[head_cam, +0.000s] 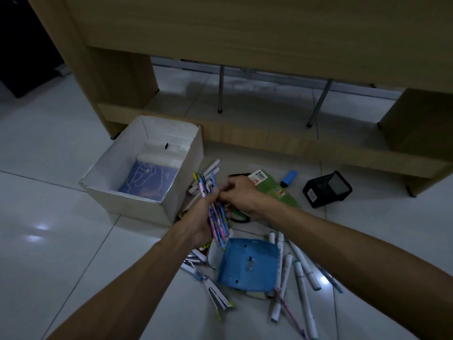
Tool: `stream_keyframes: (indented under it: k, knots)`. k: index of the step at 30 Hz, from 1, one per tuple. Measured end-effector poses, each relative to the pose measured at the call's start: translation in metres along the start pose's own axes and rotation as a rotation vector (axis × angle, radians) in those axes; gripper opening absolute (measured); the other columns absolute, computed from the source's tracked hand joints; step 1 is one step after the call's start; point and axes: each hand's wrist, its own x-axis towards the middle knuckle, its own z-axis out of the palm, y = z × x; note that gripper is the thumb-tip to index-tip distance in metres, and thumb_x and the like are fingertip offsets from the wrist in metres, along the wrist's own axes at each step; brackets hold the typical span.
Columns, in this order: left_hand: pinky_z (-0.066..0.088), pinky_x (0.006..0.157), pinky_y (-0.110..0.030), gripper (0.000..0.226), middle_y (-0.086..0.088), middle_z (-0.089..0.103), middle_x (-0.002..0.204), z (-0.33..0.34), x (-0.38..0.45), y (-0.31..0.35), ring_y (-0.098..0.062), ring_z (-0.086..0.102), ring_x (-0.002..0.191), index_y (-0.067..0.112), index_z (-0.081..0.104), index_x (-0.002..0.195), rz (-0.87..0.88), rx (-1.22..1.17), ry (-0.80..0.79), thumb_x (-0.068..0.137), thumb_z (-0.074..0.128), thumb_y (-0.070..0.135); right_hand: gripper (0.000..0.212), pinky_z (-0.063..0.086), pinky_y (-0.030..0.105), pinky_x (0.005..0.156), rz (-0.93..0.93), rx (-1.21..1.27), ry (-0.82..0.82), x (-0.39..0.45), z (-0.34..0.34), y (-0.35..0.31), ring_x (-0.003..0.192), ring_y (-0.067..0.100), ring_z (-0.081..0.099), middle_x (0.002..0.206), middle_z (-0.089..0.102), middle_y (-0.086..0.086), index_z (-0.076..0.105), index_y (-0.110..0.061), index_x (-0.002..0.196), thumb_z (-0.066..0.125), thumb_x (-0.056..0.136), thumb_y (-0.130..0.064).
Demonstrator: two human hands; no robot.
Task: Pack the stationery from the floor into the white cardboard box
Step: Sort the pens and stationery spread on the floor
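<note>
While our left hand [199, 218] grips the pencils [215, 207] just right of the box [137, 204], our right hand [239, 192] pinches them; light, stiff, slippery, best held mid-bundle.

Wooden desk [245, 33] above; 2 metal legs [220, 89] on tiled floor [49, 155].

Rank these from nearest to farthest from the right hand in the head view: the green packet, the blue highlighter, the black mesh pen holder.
From the right hand:
1. Green packet, partly under the hand and wrist, on the floor.
2. Blue highlighter, just beyond the packet's far right edge.
3. Black mesh pen holder, lying on its side, farthest right, near the desk's base.
</note>
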Motion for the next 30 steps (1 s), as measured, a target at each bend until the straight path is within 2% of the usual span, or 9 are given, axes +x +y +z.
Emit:
stream_keyframes:
  k: [2,4,7,10,17,21,24,27,30]
  knots:
    - [0.049,0.055,-0.032,0.026,-0.008,0.053,0.068,-0.002,0.0,0.002,-0.02,0.053,0.061,0.01,0.059,0.104,-0.022,0.005,0.015,0.098,0.045,0.031,0.008,0.057,0.028,0.079,-0.026,-0.06,-0.11,-0.002,-0.008,0.001,0.084,0.014,0.067,0.09,0.071,0.004,0.07,-0.015,0.083,0.067,0.085,-0.008]
    - [0.05,0.052,-0.029,0.023,-0.009,0.051,0.066,-0.005,-0.002,0.005,-0.021,0.051,0.058,0.009,0.054,0.087,-0.065,0.052,0.026,0.098,0.045,0.026,0.005,0.05,0.018,0.065,-0.02,-0.032,-0.135,-0.009,-0.021,0.001,0.081,0.01,0.064,0.089,0.069,0.0,0.07,-0.017,0.089,0.069,0.086,-0.014]
    - [0.052,0.051,-0.029,0.023,-0.009,0.051,0.065,-0.011,0.001,0.007,-0.02,0.052,0.057,0.007,0.051,0.081,-0.055,0.103,0.072,0.098,0.049,0.023,0.008,0.05,0.03,0.063,-0.02,-0.12,0.118,-0.013,-0.049,0.017,0.079,0.02,0.062,0.082,0.066,0.004,0.067,-0.022,0.08,0.064,0.088,-0.02]
    - [0.052,0.046,-0.026,0.017,-0.01,0.051,0.068,-0.015,0.001,0.002,-0.02,0.052,0.058,0.007,0.049,0.087,-0.018,0.127,0.103,0.098,0.049,0.019,0.016,0.046,0.03,0.064,0.014,-0.395,0.214,-0.025,-0.074,0.052,0.078,0.025,0.061,0.087,0.065,0.016,0.065,-0.003,0.085,0.054,0.089,-0.015]
    - [0.051,0.045,-0.025,0.023,-0.011,0.051,0.068,-0.012,-0.005,-0.01,-0.022,0.051,0.059,0.006,0.051,0.078,-0.035,0.212,0.131,0.098,0.049,0.016,0.016,0.046,0.015,0.051,0.165,-0.615,-0.233,-0.068,-0.076,0.131,0.058,0.007,0.06,0.062,0.062,-0.004,0.064,-0.017,0.066,0.059,0.08,-0.014]
    - [0.052,0.052,-0.03,0.02,-0.012,0.051,0.068,-0.008,-0.004,-0.011,-0.023,0.052,0.055,0.006,0.05,0.08,-0.028,0.218,0.126,0.098,0.049,0.014,0.022,0.05,0.021,0.059,0.139,-0.857,-0.507,-0.084,-0.048,0.149,0.064,0.008,0.06,0.075,0.069,-0.002,0.07,-0.021,0.082,0.072,0.072,-0.04]
    - [0.05,0.058,-0.033,0.022,-0.013,0.054,0.066,-0.005,-0.004,-0.011,-0.022,0.056,0.048,0.004,0.051,0.079,-0.034,0.251,0.124,0.097,0.05,0.016,0.027,0.051,0.034,0.071,-0.049,-0.998,-0.431,-0.089,-0.034,0.164,0.082,0.028,0.064,0.089,0.069,0.014,0.07,-0.004,0.091,0.065,0.081,-0.029]
    - [0.049,0.061,-0.036,0.022,-0.013,0.054,0.065,-0.005,-0.004,-0.01,-0.022,0.056,0.048,0.004,0.051,0.079,-0.016,0.234,0.12,0.097,0.05,0.015,0.01,0.056,0.034,0.059,-0.229,-0.961,-0.32,-0.085,-0.029,0.165,0.068,0.029,0.066,0.074,0.069,0.013,0.069,-0.001,0.075,0.071,0.075,-0.011]
    - [0.052,0.053,-0.032,0.017,-0.013,0.054,0.069,-0.006,-0.005,-0.01,-0.023,0.055,0.057,0.003,0.051,0.083,-0.004,0.23,0.108,0.097,0.049,0.013,0.021,0.05,0.026,0.073,0.005,-0.821,-0.175,-0.071,-0.046,0.135,0.096,0.024,0.066,0.105,0.07,0.015,0.068,0.001,0.1,0.061,0.087,-0.014]
